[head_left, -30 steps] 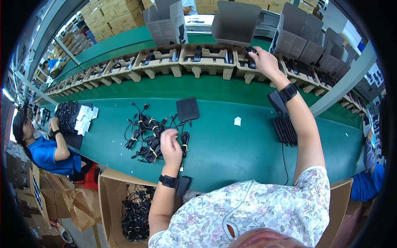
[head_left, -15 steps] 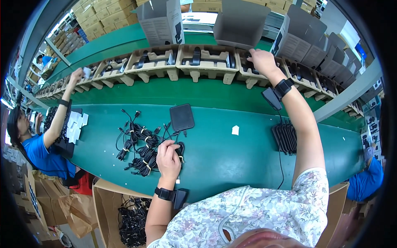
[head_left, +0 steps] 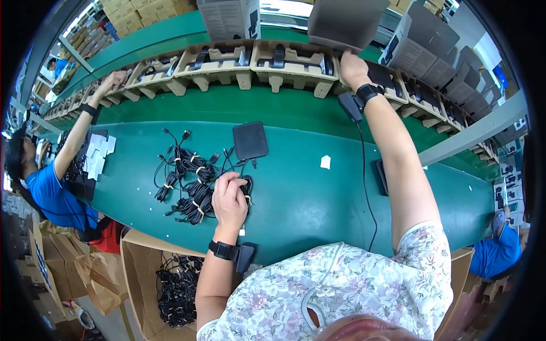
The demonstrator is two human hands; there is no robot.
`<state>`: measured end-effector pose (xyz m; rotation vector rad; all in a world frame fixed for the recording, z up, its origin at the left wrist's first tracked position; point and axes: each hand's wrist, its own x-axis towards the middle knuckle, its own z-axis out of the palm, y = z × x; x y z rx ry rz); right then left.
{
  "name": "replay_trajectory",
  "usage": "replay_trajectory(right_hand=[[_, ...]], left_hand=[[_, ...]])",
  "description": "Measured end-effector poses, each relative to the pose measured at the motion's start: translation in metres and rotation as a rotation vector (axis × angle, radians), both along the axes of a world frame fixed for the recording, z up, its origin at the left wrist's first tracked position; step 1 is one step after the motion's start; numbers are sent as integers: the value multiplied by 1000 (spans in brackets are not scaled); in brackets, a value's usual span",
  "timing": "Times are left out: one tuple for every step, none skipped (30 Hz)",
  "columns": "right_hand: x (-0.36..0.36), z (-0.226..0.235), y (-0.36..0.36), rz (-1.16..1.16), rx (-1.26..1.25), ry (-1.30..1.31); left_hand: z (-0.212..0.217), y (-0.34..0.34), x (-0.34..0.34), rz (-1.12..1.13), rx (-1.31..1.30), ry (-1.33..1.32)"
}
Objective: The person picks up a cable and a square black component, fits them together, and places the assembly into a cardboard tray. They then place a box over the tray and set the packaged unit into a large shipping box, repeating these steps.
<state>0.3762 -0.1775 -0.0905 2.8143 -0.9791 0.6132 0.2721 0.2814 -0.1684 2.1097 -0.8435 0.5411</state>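
My left hand (head_left: 230,202) lies at the right side of a pile of black cables (head_left: 196,173) tied in coils. Its fingers are curled over a cable bundle (head_left: 247,187). Just beyond is a flat black square pad (head_left: 250,141). My right hand (head_left: 355,69) reaches to the far row, over a brown moulded tray (head_left: 340,88) holding dark items. The fingertips are partly hidden there, so any grip cannot be made out. Both wrists wear black straps with small black box-shaped devices; a thin cord (head_left: 367,187) hangs from the right one.
More brown trays (head_left: 213,74) line the far side. Open grey boxes (head_left: 344,25) stand behind them. A dark item (head_left: 382,176) shows beside my right forearm. A cardboard carton (head_left: 136,273) of cables sits below the front edge. At left, a co-worker's hand (head_left: 116,78) reaches toward the trays.
My right hand has shifted slightly farther and left, and its forearm now covers most of the black stack. My left hand stays at the cables. The co-worker's white item no longer shows.
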Motion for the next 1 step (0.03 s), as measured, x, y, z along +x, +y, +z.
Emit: replay_trajectory(right_hand=[[-2,-5,-2,-39,73,-92]], left_hand=[[-2,3,0,-1,4,7]])
